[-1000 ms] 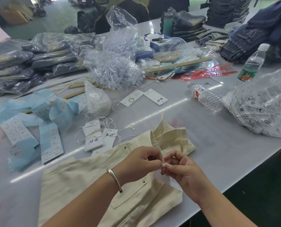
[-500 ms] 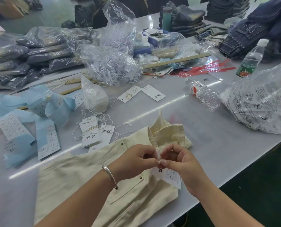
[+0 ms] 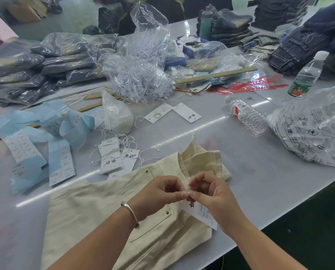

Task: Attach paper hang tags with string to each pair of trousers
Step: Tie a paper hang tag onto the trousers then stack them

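Left hand (image 3: pixel 159 193) and right hand (image 3: pixel 211 195), fingertips pinched together on a thin white string (image 3: pixel 187 189) above the cream cotton trousers (image 3: pixel 104 209) on the grey counter (image 3: pixel 260 182), white paper hang tag (image 3: pixel 201 213) beneath the right-hand grip.

Counted on the table (image 3: pixel 260 172): one pair of cream trousers (image 3: pixel 108 207); two plastic water bottles, one upright (image 3: pixel 307 75), one lying (image 3: pixel 244 115); two hands, left (image 3: pixel 159 193), right (image 3: pixel 211 193).
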`<act>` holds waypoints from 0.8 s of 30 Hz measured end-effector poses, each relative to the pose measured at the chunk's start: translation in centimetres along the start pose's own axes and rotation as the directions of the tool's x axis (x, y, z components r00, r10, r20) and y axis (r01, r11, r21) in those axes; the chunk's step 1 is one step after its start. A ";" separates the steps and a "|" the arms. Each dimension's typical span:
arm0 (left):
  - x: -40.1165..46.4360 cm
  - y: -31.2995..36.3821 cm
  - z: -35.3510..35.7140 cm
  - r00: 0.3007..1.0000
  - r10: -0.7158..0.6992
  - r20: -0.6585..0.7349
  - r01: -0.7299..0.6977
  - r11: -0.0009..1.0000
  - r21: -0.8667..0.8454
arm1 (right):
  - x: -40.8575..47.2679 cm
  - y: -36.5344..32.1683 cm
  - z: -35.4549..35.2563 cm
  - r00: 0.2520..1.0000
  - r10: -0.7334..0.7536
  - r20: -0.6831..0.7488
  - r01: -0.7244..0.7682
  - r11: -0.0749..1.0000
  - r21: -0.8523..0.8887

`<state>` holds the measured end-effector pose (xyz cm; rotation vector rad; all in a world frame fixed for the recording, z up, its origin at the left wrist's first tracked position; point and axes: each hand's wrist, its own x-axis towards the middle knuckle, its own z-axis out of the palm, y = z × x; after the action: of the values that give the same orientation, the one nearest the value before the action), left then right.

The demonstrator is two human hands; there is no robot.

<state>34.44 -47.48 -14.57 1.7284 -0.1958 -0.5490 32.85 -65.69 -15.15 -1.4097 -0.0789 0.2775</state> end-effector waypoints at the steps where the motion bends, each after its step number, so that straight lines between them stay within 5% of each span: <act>1: -0.1 -0.3 0.1 1.000 0.001 -0.017 -0.001 1.000 -0.016 | 0.1 0.2 0.1 1.000 0.002 0.003 -0.002 1.000 -0.001; 4: -0.4 -0.8 0.5 0.997 0.015 -0.076 -0.016 1.000 -0.022 | 0.3 0.8 0.2 1.000 0.003 0.004 -0.003 1.000 -0.028; 8: -0.7 -1.4 0.8 0.966 -0.006 -0.258 0.074 0.965 0.252 | 1.0 0.7 0.1 0.996 0.064 0.062 -0.046 0.966 -0.253; 11: -1.8 -1.7 -0.1 0.945 -0.014 -0.325 0.150 0.906 0.396 | 2.2 0.3 0.7 0.989 0.057 0.138 0.055 0.718 -0.694; 15: -5.9 -3.7 -3.1 0.892 -0.087 -0.443 0.221 0.940 0.261 | 3.4 -0.1 3.9 0.970 -0.103 0.222 0.240 0.569 -0.787; 17: -9.1 -5.7 -5.2 0.762 -0.130 -0.634 0.331 0.920 0.208 | 4.7 0.1 5.5 0.923 -0.177 0.340 0.384 0.441 -0.811; 20: -14.5 -9.4 -8.9 0.443 -0.192 -0.876 0.631 0.760 0.153 | 8.8 1.0 7.1 0.890 -0.076 0.449 0.456 0.143 -0.879; 22: -17.9 -11.8 -10.4 0.273 -0.318 -0.908 0.808 0.587 0.037 | 12.0 1.6 7.3 0.915 0.100 0.391 0.394 -0.018 -0.919; 24: -20.6 -13.7 -10.7 0.189 -0.424 -0.886 0.871 0.489 -0.048 | 14.4 2.6 6.9 0.922 0.243 0.303 0.330 -0.081 -0.941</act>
<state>19.11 -26.19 -21.04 2.3611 1.3752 -0.2274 44.90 -55.23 -18.10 -2.9488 -0.8895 0.4893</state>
